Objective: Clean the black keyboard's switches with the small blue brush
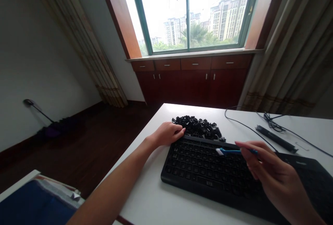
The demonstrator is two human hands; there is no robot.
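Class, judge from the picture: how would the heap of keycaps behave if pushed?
The keycaps would probably scatter rather than shift together, since they lie in a loose heap. Each is likely light, being so small. The keyboard beside them might stop any pushed its way.

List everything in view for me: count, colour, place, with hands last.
table: 1, white, foreground
keyboard: 1, black, on the table, many key sockets bare
loose keycaps: too many to count, black, heaped behind the keyboard
brush: 1, blue, white bristles, over the keyboard
bar: 1, black, table, right
cables: count unclear, black, table, right
bent wire: 1, grey, beside the bar
window: 1, green-framed, far wall
buildings: several, pale, outside
cabinet: 1, reddish-brown, below the window
curtains: 2, beige, flanking the window
long-handled object: 1, dark purple, floor, left
fabric: 1, blue, lower left
left hand: 1, bare, at keyboard's far-left corner
right hand: 1, bare, holding the brush
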